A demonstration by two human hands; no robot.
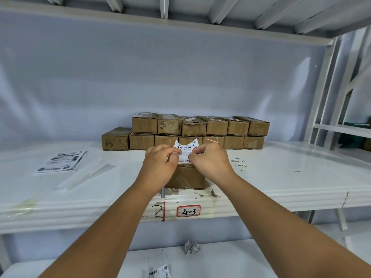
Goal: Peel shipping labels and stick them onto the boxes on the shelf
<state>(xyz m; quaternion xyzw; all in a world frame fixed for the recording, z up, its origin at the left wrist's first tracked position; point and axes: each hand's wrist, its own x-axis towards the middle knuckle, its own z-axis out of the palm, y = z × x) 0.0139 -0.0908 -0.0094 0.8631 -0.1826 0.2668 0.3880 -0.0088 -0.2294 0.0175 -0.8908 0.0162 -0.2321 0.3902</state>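
Shipping label (185, 151), white with a barcode across its upper part, is pinched by the fingers (174, 152) of both hands. The left hand (160, 163) grips its left side and the right hand (210, 161) its right side, thumbs and forefingers curled onto the paper. The label's upper end curls up, free. It sits just over the top of a single brown cardboard box (185, 177) near the front edge of the white shelf (281, 177). The hands cover the box's top, so I cannot tell whether the label's lower edge touches it.

Behind the hands, at the back of the shelf, stacked boxes (200, 129) stand in two tiers, and the hands and label hide part of the lower tier's middle. To the left lies a fanned pile of label sheets (62, 161), with pale backing strips (90, 175) between it and the left arm. Small paper scraps (239, 163) dot the shelf right of the right hand, and torn brown bits (212, 193) lie in front of the box. A red-bordered tag (188, 211) on the shelf's front lip reads 4-3. On the lower shelf sit a crumpled paper ball (192, 246) and a printed slip (160, 271).
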